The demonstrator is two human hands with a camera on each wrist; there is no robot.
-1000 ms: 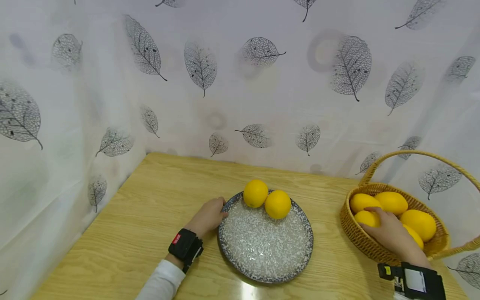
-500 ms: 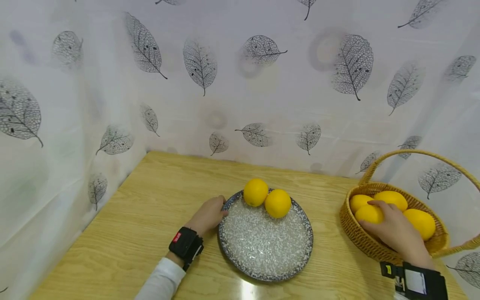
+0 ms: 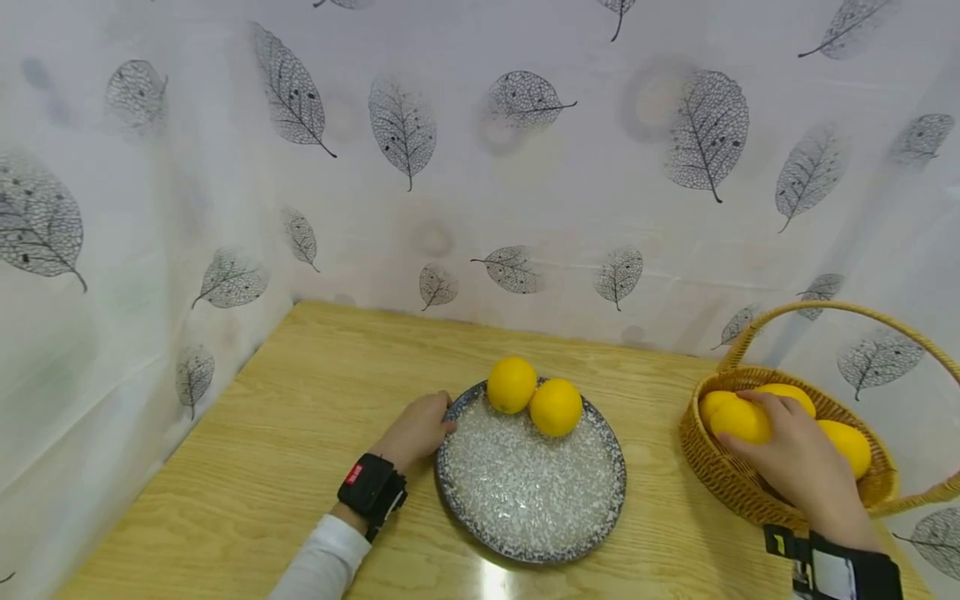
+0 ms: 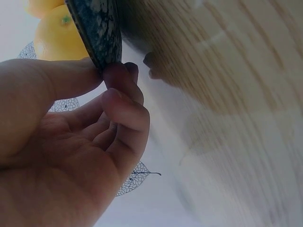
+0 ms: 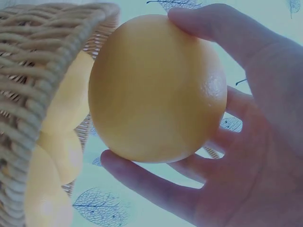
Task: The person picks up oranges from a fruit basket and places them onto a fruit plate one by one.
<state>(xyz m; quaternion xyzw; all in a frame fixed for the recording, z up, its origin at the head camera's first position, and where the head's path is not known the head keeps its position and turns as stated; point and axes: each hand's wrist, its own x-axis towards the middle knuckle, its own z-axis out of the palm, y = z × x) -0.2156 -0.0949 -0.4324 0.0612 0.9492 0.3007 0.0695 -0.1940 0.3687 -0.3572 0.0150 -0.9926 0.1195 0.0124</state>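
My left hand (image 3: 420, 429) pinches the rim of a round speckled grey plate (image 3: 525, 500) between thumb and fingers; the dark rim (image 4: 102, 33) shows edge-on in the left wrist view. Two oranges (image 3: 512, 385) sit side by side at the plate's far edge. Over at the right, my right hand (image 3: 798, 450) grips another orange (image 5: 158, 90), thumb on one side and fingers curled round the other. In the right wrist view this orange stands out beyond the lip of the wicker basket (image 5: 28, 94), and part of it is covered by my fingers.
The basket, with its tall arched handle (image 3: 847, 307), stands at the table's right side and holds several more oranges (image 3: 846, 446). A wooden table (image 3: 360, 358) bears everything. A white curtain with leaf prints (image 3: 480, 192) hangs behind it and along the left.
My right hand has risen a little from among the fruit, lifting the orange it grips up from the basket. The left hand and the plate have stayed in place.
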